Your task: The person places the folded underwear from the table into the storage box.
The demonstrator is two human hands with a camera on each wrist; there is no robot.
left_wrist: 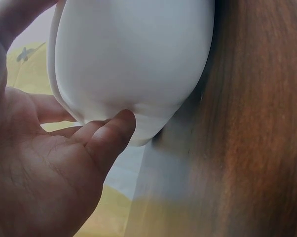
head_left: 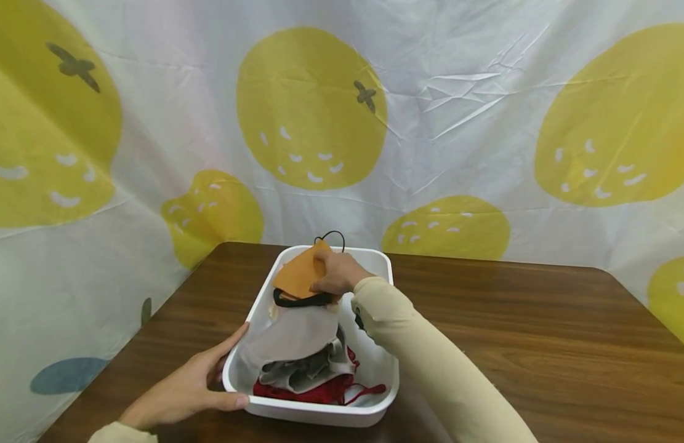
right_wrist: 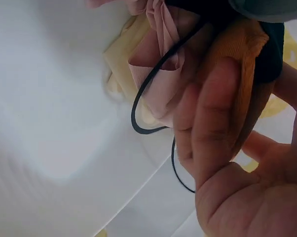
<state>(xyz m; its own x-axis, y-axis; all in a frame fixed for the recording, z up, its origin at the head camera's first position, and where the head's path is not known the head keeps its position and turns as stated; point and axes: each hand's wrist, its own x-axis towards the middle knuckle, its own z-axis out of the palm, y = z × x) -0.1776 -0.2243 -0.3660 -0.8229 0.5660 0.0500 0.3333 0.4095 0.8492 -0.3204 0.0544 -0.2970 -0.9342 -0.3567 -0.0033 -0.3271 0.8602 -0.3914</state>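
Note:
At the far end of a white plastic basin, my right hand pinches an orange bra with black straps. In the right wrist view, fingers and thumb lie on either side of the orange ribbed fabric, and a thin black strap loops down. Pink pleated cloth and cream cloth lie beneath it. My left hand grips the basin's near left corner; its fingers press the outer wall in the left wrist view. Nearer in the basin sit a grey bra and a red lace bra.
The basin stands on a dark brown wooden table, toward its left side. Behind and left of the table hangs a white curtain printed with yellow fruit.

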